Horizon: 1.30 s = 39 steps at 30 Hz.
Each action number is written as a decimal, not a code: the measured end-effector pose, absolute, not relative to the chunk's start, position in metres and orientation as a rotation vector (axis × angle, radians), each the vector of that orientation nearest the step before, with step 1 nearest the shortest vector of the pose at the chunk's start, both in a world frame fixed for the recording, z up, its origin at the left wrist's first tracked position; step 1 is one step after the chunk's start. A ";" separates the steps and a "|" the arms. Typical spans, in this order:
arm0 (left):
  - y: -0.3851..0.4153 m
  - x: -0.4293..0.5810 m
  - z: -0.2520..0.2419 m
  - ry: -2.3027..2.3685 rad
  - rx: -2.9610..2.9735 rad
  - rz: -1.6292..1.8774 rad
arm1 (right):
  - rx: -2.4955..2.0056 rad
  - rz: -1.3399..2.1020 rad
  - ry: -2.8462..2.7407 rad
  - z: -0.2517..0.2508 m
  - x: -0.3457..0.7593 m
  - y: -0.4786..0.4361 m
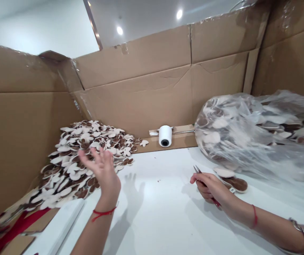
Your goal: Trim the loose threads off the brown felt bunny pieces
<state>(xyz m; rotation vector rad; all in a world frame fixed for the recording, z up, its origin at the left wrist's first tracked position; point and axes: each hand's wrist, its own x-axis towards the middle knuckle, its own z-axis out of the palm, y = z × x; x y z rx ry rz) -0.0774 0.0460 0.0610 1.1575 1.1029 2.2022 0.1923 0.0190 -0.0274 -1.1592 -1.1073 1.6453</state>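
Observation:
My left hand [101,170] is raised and open, fingers spread, just in front of a heap of flower-shaped cream and brown cutouts [73,166] and not visibly touching it. My right hand [207,187] grips small red-handled scissors [201,179], their metal tips pointing up and left. Close beside that hand, a cream oval piece [223,172] lies partly over a brown-faced piece [237,184] on the white table [162,216]. The scissors' blades are small, and part of the handle is hidden by my fingers.
Cardboard walls [133,102] surround the table at the back and sides. A clear plastic bag [250,136] full of similar pieces fills the right side. A white thread spool [165,136] stands at the back. A white board [57,228] and red ribbon [21,223] lie at lower left.

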 end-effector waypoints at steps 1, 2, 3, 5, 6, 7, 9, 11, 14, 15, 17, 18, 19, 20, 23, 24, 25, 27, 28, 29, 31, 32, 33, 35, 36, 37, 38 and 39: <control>0.046 -0.074 0.056 1.197 1.156 2.077 | -1.167 1.644 -1.117 -0.029 0.192 0.020; 0.046 -0.069 0.049 1.307 1.161 1.875 | -1.172 1.645 -1.126 -0.031 0.191 0.020; 0.046 -0.062 0.041 1.346 1.177 1.707 | -1.172 1.650 -1.139 -0.031 0.191 0.021; 0.045 -0.048 0.022 1.344 1.239 1.371 | -1.168 1.637 -1.214 -0.032 0.190 0.021; 0.043 -0.041 0.014 1.331 1.264 1.211 | -1.193 1.590 -1.305 -0.031 0.190 0.020; 0.041 -0.035 0.007 1.320 1.281 1.073 | -1.243 1.497 -1.436 -0.030 0.190 0.018; 0.035 -0.025 -0.002 1.311 1.313 0.882 | -1.355 1.217 -1.769 -0.028 0.191 0.012; 0.029 -0.018 -0.006 1.301 1.372 0.768 | -1.371 0.964 -2.076 -0.027 0.191 0.005; 0.021 -0.013 -0.007 1.279 1.520 0.626 | -1.252 0.803 -2.320 -0.026 0.191 -0.005; 0.019 -0.012 -0.007 1.273 1.562 0.585 | -1.230 0.777 -2.354 -0.026 0.191 -0.008; 0.018 -0.011 -0.007 1.267 1.645 0.523 | -1.213 0.757 -2.385 -0.025 0.191 -0.011; 0.017 -0.011 -0.008 1.268 1.681 0.499 | -1.201 0.755 -2.397 -0.024 0.191 -0.012; 0.017 -0.010 -0.009 1.275 1.716 0.475 | -1.186 0.744 -2.411 -0.023 0.191 -0.012; 0.017 -0.010 -0.010 1.288 1.752 0.451 | -1.172 0.722 -2.425 -0.022 0.191 -0.012; 0.016 -0.009 -0.013 1.342 1.831 0.406 | -1.167 0.621 -2.474 -0.020 0.191 -0.010; 0.016 -0.009 -0.013 1.360 1.851 0.407 | -1.177 0.581 -2.491 -0.020 0.191 -0.009; 0.016 -0.008 -0.014 1.377 1.871 0.411 | -1.187 0.544 -2.509 -0.020 0.191 -0.008; 0.015 -0.006 -0.014 1.398 1.914 0.414 | -1.193 0.472 -2.549 -0.019 0.190 -0.008; 0.014 -0.004 -0.014 1.405 1.939 0.416 | -1.189 0.438 -2.566 -0.018 0.189 -0.008; 0.014 -0.003 -0.014 1.408 1.966 0.415 | -1.186 0.417 -2.578 -0.017 0.188 -0.008; 0.013 -0.001 -0.013 1.407 2.010 0.404 | -1.195 0.411 -2.592 -0.013 0.188 -0.008; 0.013 -0.001 -0.013 1.412 2.019 0.396 | -1.217 0.424 -2.590 -0.011 0.189 -0.007; 0.013 0.000 -0.012 1.418 2.023 0.387 | -1.255 0.442 -2.580 -0.008 0.192 -0.004; 0.012 0.000 -0.010 1.431 2.024 0.362 | -1.367 0.452 -2.542 -0.002 0.202 0.006; 0.012 0.001 -0.009 1.435 2.023 0.351 | -1.425 0.431 -2.519 0.001 0.210 0.013; 0.011 0.001 -0.008 1.439 2.026 0.338 | -1.474 0.384 -2.507 0.004 0.219 0.020; 0.011 0.001 -0.006 1.442 2.032 0.325 | -1.564 0.336 -2.508 0.007 0.229 0.028; 0.010 0.001 -0.005 1.445 2.039 0.311 | -1.659 0.301 -2.513 0.009 0.239 0.035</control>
